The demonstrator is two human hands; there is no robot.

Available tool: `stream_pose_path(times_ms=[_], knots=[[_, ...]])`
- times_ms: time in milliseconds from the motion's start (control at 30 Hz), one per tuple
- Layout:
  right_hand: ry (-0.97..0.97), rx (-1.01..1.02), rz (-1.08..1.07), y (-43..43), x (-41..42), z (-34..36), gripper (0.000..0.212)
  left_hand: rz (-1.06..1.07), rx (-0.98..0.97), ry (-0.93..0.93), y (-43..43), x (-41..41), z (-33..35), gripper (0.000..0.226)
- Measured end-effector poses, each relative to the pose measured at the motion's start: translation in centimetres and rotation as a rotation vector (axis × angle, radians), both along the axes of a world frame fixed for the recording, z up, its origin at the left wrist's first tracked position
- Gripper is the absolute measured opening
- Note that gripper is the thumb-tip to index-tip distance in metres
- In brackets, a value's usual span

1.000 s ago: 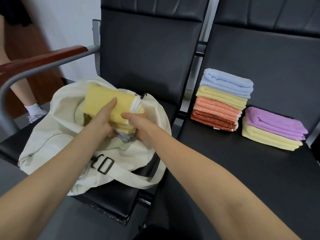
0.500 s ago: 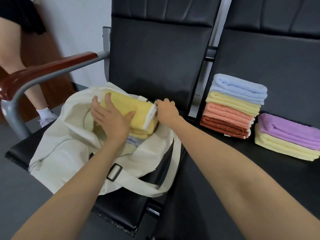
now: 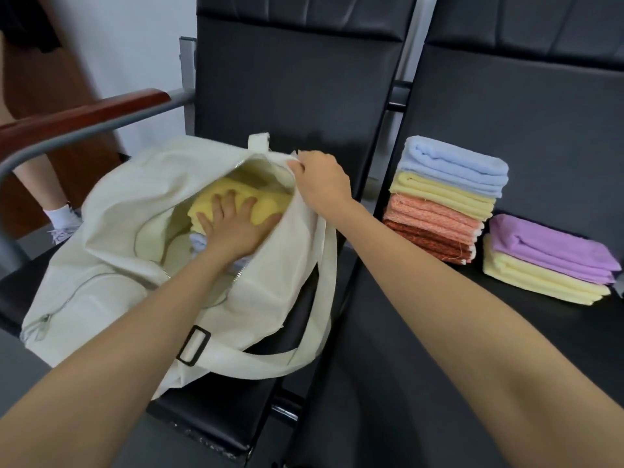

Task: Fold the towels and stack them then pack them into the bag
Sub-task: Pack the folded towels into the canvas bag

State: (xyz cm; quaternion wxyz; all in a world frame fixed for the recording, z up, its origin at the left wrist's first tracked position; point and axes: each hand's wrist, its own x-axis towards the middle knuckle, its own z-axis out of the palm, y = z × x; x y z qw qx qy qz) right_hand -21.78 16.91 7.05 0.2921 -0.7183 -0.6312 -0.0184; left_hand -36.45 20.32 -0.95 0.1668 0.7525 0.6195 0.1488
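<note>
So, my left hand (image 3: 233, 228) lay flat, fingers spread, pressing the yellow towel (image 3: 270, 204) down inside the cream bag (image 3: 111, 265) on the left seat (image 3: 209, 410), while my right hand (image 3: 322, 184) pinched the bag's opening edge.

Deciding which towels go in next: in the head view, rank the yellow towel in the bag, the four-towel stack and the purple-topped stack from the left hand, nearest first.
1. yellow towel, inside the bag, pressed under the left hand.
2. four-towel stack, on the right seat.
3. purple-topped stack, farthest right.
</note>
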Motion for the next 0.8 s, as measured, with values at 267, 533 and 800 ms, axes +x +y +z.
stream_pose_path(times_ms=[267,533,800], knots=[[0.012,-0.31,0.113,-2.0,1.4,-5.0,0.052,0.193,0.123,-0.649,-3.7,-2.3,-0.9,0.053],[0.064,-0.213,0.093,-2.3,0.8,-5.1,0.043,0.408,-0.987,-1.442,-3.2,-2.1,1.8,0.073],[0.134,-0.041,0.102,-1.7,0.3,-3.5,0.043,0.63,-0.667,-1.511,1.9,0.7,1.3,0.028]])
